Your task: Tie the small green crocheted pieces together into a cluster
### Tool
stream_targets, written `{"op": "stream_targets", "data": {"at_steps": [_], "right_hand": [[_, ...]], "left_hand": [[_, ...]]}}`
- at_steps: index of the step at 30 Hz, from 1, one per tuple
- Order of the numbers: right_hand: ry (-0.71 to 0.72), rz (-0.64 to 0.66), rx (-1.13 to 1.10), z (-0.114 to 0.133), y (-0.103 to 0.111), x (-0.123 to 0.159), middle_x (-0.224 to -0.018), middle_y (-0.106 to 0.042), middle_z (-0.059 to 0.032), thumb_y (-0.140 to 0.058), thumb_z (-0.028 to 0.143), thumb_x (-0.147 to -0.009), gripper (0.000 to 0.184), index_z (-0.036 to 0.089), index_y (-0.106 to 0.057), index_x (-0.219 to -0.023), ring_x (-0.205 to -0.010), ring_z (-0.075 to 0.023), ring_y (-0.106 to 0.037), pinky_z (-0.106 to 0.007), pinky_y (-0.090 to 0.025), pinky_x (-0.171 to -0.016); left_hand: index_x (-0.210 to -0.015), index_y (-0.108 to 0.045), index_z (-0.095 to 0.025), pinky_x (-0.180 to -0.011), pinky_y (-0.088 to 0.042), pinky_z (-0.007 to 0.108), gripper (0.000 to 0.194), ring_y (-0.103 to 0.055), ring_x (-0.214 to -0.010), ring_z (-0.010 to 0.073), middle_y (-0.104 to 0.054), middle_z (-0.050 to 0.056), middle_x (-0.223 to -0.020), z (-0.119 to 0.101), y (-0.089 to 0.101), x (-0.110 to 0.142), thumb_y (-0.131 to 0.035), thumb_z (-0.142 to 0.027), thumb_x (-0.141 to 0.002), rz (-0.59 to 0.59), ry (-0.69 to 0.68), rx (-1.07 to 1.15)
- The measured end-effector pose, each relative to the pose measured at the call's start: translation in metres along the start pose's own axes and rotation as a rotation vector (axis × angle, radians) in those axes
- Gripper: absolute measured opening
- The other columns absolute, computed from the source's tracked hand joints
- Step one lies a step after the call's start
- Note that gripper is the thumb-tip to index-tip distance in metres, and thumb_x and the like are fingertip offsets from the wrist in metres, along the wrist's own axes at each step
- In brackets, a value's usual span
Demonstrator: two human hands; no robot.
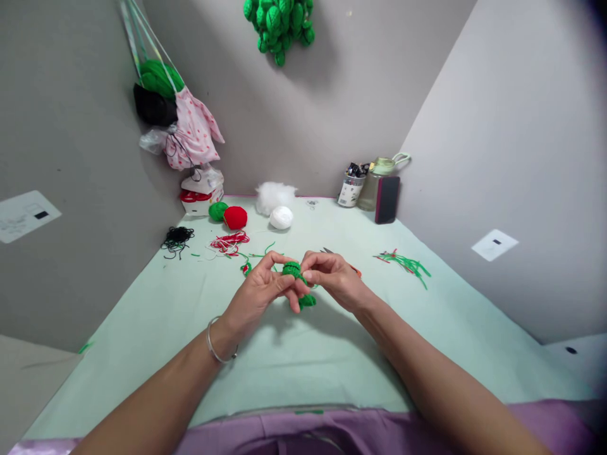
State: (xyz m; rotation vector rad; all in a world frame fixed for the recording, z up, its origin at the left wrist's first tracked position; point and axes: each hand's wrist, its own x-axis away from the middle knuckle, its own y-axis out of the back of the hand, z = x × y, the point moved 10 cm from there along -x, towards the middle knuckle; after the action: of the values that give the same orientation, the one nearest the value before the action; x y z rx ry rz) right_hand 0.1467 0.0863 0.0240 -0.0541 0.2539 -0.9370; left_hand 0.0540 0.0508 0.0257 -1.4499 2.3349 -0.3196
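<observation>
Pale green table [327, 379] | red ball [235, 218] | white ball [281, 218] | black yarn [178, 236] | green strands [408, 263]

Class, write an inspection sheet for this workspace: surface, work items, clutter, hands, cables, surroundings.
Surface: pale green tabletop, with yarn scraps towards the back.
Work items: green knitted piece, held above the table; scissors, partly hidden behind the right hand.
Clutter: black yarn tangle, red yarn tangle, green strands at right.
Hands: left hand holds the knitted piece; right fingertips pinch at its edge, exact grip too small to tell.
Cables: nothing seen.
Surroundings: grey walls; green bunch on the back wall; pink spotted bag hanging at left.
</observation>
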Motion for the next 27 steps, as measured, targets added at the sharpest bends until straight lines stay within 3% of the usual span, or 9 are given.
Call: {"op": "stream_targets", "data": {"at_steps": [4, 9, 13, 18, 22, 27], "right_hand": [[-0.037, 0.006, 0.032, 0.002, 0.0, 0.0, -0.071, -0.063, 0.0004, -0.079, 0.029, -0.081, 0.015, 0.016, -0.073, -0.083, -0.066, -0.0111, -0.052, -0.027, -0.041, -0.066], [-0.136, -0.127, 0.068, -0.004, 0.005, 0.001, -0.074, -0.066, 0.0006, -0.082, 0.03, -0.074, 0.022, 0.016, -0.07, -0.087, -0.067, -0.0118, -0.059, -0.028, -0.045, -0.067], [-0.191, -0.147, 0.115, -0.009, 0.006, 0.003, -0.074, -0.066, -0.0001, -0.079, 0.03, -0.074, 0.023, 0.016, -0.067, -0.086, -0.07, -0.0134, -0.062, -0.029, -0.048, -0.07], [-0.076, -0.188, 0.36, 0.009, 0.012, 0.004, -0.079, -0.067, -0.0025, -0.069, 0.033, -0.084, 0.018, 0.016, -0.072, -0.088, -0.073, -0.0143, -0.059, -0.029, -0.047, -0.071], [0.016, -0.155, 0.444, 0.018, 0.007, 0.003, -0.09, -0.067, -0.0043, -0.073, 0.032, -0.082, 0.016, 0.017, -0.076, -0.087, -0.076, -0.014, -0.059, -0.029, -0.046, -0.07], [-0.054, -0.135, 0.32, 0.009, 0.004, 0.002, -0.079, -0.061, -0.0005, -0.074, 0.033, -0.08, 0.019, 0.016, -0.068, -0.078, -0.061, -0.0111, -0.056, -0.027, -0.044, -0.058]], "left_hand": [[-0.102, -0.047, -0.02, -0.069, -0.053, 0.029, 0.025, -0.068, -0.057, 0.0125, -0.077, 0.001, -0.079, 0.001, 0.004, -0.001, -0.068, -0.031, -0.092, -0.014, 0.027, -0.022], [-0.1, -0.046, -0.02, -0.068, -0.051, 0.029, 0.027, -0.066, -0.054, 0.0128, -0.075, 0.0, -0.074, 0.009, 0.019, -0.005, -0.067, -0.034, -0.091, -0.101, 0.052, -0.123], [-0.1, -0.047, -0.021, -0.069, -0.049, 0.03, 0.029, -0.064, -0.055, 0.0133, -0.074, -0.001, -0.072, 0.019, 0.025, -0.007, -0.068, -0.038, -0.09, -0.103, 0.1, -0.206], [-0.1, -0.058, -0.02, -0.071, -0.045, 0.026, 0.028, -0.059, -0.067, 0.0115, -0.066, -0.004, -0.073, 0.028, 0.038, -0.005, -0.074, -0.037, -0.085, -0.17, 0.16, -0.223], [-0.099, -0.066, -0.019, -0.082, -0.044, 0.027, 0.025, -0.061, -0.089, 0.0142, -0.067, 0.001, -0.096, 0.035, 0.034, -0.005, -0.074, -0.038, -0.086, -0.091, 0.191, -0.254], [-0.108, -0.064, -0.019, -0.09, -0.046, 0.033, 0.028, -0.066, -0.1, 0.0206, -0.072, 0.007, -0.107, 0.043, 0.02, -0.004, -0.066, -0.043, -0.092, -0.009, 0.221, -0.151]]}}
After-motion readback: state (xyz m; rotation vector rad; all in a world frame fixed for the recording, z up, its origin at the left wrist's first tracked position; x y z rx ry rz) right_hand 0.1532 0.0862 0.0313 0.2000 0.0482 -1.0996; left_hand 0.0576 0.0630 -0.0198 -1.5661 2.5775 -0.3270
